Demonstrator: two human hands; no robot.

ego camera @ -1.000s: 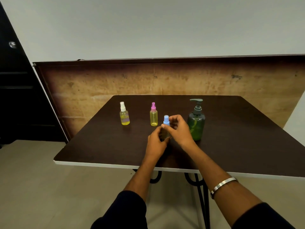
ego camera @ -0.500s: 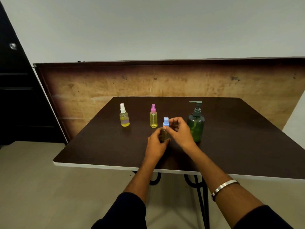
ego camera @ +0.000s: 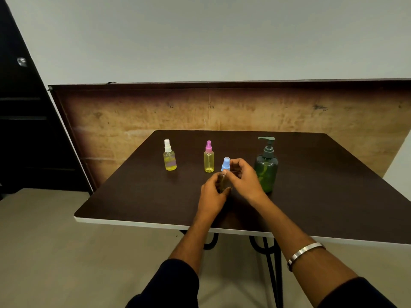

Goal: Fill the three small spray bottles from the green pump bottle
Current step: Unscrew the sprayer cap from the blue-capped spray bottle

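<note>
I see my left hand (ego camera: 212, 192) gripping the body of the small clear blue-capped spray bottle (ego camera: 224, 174), just left of the dark green plastic pump bottle (ego camera: 266, 168) on the dark brown table (ego camera: 133, 192); my right hand (ego camera: 243, 178) pinches its blue cap.

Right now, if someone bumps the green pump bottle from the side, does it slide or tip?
Probably slides first: the green pump bottle has a wide round body standing flat on the smooth dark table. It looks only partly filled, so likely lightish and easy to shove. A hit high on the pump head could tip it.
</note>
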